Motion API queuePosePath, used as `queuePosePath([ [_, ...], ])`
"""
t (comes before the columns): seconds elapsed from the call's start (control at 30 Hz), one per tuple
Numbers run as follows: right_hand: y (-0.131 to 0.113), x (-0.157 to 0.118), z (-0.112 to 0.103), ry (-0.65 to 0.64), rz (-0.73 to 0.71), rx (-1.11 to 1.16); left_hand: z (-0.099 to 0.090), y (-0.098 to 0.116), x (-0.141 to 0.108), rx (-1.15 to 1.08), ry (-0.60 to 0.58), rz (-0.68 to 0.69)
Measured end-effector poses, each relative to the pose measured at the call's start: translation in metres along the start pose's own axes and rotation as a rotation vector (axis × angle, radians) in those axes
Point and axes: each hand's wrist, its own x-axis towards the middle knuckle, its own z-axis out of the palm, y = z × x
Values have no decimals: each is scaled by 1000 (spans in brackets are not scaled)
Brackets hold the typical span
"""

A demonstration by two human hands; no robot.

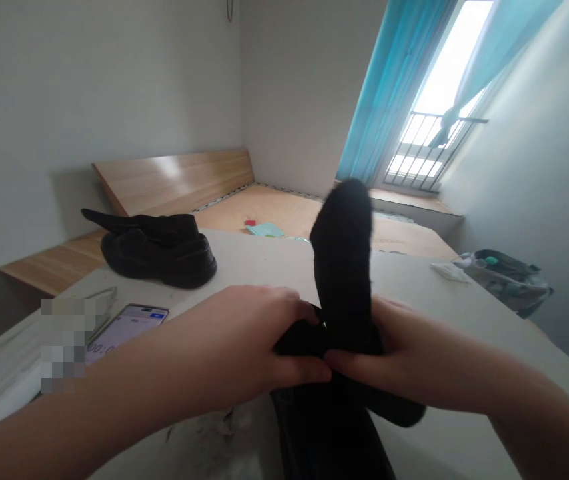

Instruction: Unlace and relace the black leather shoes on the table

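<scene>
A fuzzy black sock [344,260] stands upright in front of me, its rounded end pointing up. My right hand [389,347] pinches it low on the right side, thumb across the front. From the left, my left hand [274,340] grips a dark bunched part of the same black fabric, and the two thumb tips nearly meet. Another rounded black end sticks out below my right hand; whether it belongs to the same sock I cannot tell. Directly below, partly hidden by the hands, is a black leather shoe [329,440] on the white table [444,320].
At the table's far left sits another black shoe [164,257] with a flat black piece lying over it. A phone [134,320] showing a timer lies beside my left forearm. A bag [509,280] stands at the right edge. Behind is a wooden bed [294,207].
</scene>
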Motion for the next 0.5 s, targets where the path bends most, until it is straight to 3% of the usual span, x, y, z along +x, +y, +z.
queuePosePath([
  [0.23,-8,-8,4,-16,33,-317,-3,11,-3,-160,-30,-2],
  [0.5,1,-1,8,36,-111,-340,-2,8,-2,-52,-11,-11],
])
